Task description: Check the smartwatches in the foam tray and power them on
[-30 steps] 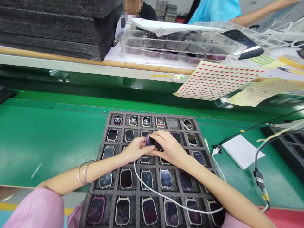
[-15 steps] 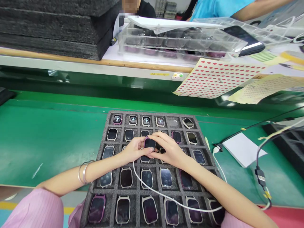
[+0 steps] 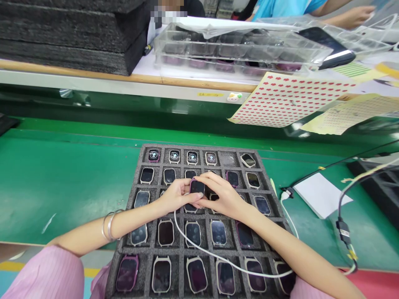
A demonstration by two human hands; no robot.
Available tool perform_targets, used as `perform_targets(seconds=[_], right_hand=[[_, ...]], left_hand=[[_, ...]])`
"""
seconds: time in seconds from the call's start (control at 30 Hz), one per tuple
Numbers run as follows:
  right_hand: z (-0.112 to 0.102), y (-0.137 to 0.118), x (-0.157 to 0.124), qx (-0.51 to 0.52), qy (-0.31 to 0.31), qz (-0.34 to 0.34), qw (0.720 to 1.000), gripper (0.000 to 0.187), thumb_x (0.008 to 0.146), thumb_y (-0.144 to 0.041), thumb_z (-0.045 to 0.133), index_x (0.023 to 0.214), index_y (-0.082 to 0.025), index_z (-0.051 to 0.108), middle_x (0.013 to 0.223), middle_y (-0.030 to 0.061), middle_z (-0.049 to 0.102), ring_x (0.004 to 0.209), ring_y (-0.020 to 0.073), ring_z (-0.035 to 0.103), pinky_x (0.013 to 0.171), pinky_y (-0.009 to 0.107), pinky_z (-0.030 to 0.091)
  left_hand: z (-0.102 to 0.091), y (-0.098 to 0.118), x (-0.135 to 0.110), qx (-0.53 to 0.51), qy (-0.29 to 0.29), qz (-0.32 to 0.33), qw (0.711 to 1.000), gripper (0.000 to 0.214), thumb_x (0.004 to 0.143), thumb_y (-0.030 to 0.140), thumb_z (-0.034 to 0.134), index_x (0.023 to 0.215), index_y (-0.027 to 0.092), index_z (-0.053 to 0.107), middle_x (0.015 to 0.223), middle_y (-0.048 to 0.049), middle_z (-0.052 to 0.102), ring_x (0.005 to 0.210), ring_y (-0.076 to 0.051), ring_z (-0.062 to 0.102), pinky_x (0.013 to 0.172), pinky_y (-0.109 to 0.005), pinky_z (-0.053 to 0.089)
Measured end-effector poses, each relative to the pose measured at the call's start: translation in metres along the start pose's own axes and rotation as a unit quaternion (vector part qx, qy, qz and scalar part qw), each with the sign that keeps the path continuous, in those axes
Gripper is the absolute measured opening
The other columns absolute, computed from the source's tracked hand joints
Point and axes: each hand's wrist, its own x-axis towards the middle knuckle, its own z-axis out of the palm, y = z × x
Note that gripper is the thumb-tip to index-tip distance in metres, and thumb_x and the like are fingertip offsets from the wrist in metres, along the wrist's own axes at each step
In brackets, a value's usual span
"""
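smartwatch [image 3: 197, 187], white cable [image 3: 205, 259] across foam tray [image 3: 199, 148]

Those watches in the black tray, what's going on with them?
A person is holding a dark smartwatch between their left hand and right hand, over a black foam tray. More watches sit in the tray's compartments, and several in the top row have lit screens. A white cable lies across the tray. Farther away, there is a co-worker in a blue shirt.
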Motion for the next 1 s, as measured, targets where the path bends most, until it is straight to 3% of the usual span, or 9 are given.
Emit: perform_targets(seconds=[0.43, 0.77, 0.87, 1.0], right_hand=[[-0.009, -0.002, 0.006, -0.001, -0.037, 0.006, 0.999, 0.044, 0.088, -0.031, 0.064, 0.127, -0.018, 0.051, 0.103, 0.01, 0.06, 0.092, 0.0238, 0.059, 0.079, 0.039, 0.053], [-0.011, -0.014, 0.02, 0.055, -0.028, 0.098, 0.993, 0.051, 0.084, -0.032, 0.07, 0.13, -0.017, 0.052, 0.098, 0.0081, 0.065, 0.085, 0.0214, 0.063, 0.079, 0.035, 0.053], [-0.009, -0.019, 0.025, 0.094, -0.023, 0.128, 0.987, 0.042, 0.091, -0.034, 0.06, 0.128, -0.016, 0.054, 0.095, 0.0076, 0.068, 0.081, 0.0207, 0.066, 0.077, 0.035, 0.054], [-0.004, -0.024, 0.032, 0.114, 0.002, 0.152, 0.982, 0.033, 0.097, -0.034, 0.046, 0.123, -0.017, 0.059, 0.109, 0.01, 0.068, 0.094, 0.0229, 0.065, 0.08, 0.036, 0.054]], left_hand=[[-0.005, 0.002, 0.001, -0.009, -0.039, -0.011, 0.999, 0.039, 0.074, 0.034, 0.074, 0.099, 0.009, 0.058, 0.072, -0.0081, 0.069, 0.06, -0.018, 0.068, 0.057, -0.027, 0.058], [-0.023, 0.017, 0.005, -0.128, -0.066, -0.084, 0.986, 0.028, 0.072, 0.032, 0.076, 0.075, 0.008, 0.063, 0.063, -0.0098, 0.069, 0.052, -0.015, 0.067, 0.045, -0.015, 0.05], [-0.032, 0.019, 0.006, -0.149, -0.071, -0.118, 0.979, 0.03, 0.074, 0.035, 0.074, 0.078, 0.006, 0.065, 0.073, -0.016, 0.072, 0.054, -0.015, 0.067, 0.046, -0.015, 0.05], [-0.039, 0.022, 0.004, -0.171, -0.089, -0.126, 0.973, 0.032, 0.077, 0.036, 0.072, 0.084, 0.005, 0.067, 0.082, -0.0201, 0.073, 0.059, -0.017, 0.069, 0.053, -0.019, 0.053]])
